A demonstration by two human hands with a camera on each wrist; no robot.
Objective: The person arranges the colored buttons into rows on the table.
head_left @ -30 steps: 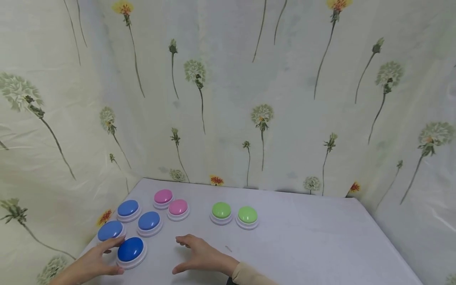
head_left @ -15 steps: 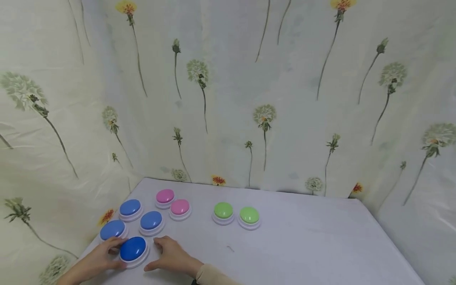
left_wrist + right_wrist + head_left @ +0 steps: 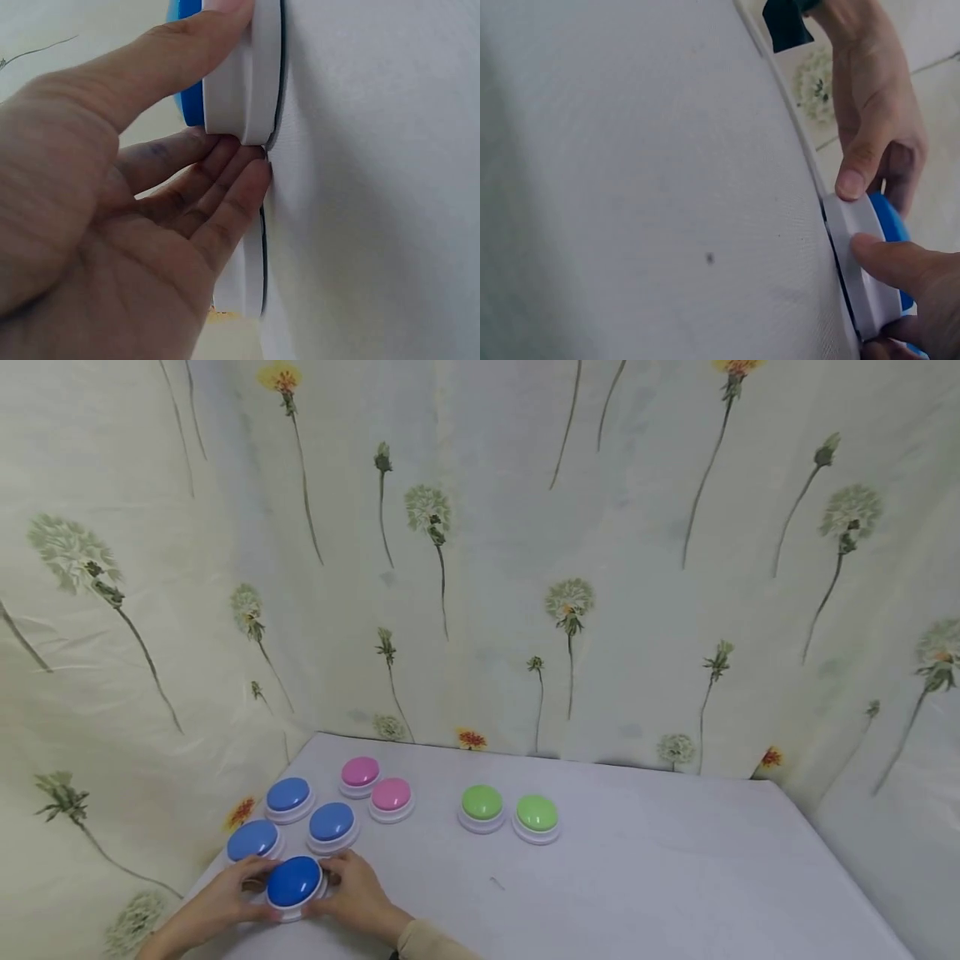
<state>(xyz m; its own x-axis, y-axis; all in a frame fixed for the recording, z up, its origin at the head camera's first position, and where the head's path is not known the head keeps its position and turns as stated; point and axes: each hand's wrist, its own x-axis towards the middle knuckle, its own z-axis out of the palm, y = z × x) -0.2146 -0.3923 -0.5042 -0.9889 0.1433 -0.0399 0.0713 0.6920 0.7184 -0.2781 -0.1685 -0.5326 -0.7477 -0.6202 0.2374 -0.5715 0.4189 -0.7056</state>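
A dark blue push button [image 3: 294, 882] on a round white base lies at the table's front left, between both hands. My left hand [image 3: 221, 900] grips the base from the left. In the left wrist view, its thumb [image 3: 161, 64] presses one side of the base while the fingers [image 3: 225, 199] curl around the other. From the right, my right hand [image 3: 360, 897] holds the same base, thumb nearer and fingers behind. The right wrist view shows both thumbs on the white rim [image 3: 859, 270], its underside close to the tabletop.
Lighter blue buttons stand just behind the hands: one at left [image 3: 252, 841], one at back [image 3: 288, 795], one at right [image 3: 332, 822]. Two pink buttons [image 3: 391, 795] are beyond them, with two green buttons [image 3: 482, 804] farther right. Flowered cloth [image 3: 495, 568] backs the white table [image 3: 660, 868].
My right hand has moved left to the dark blue button and now grips its base. My left hand has closed in on its other side. The view has turned slightly left.
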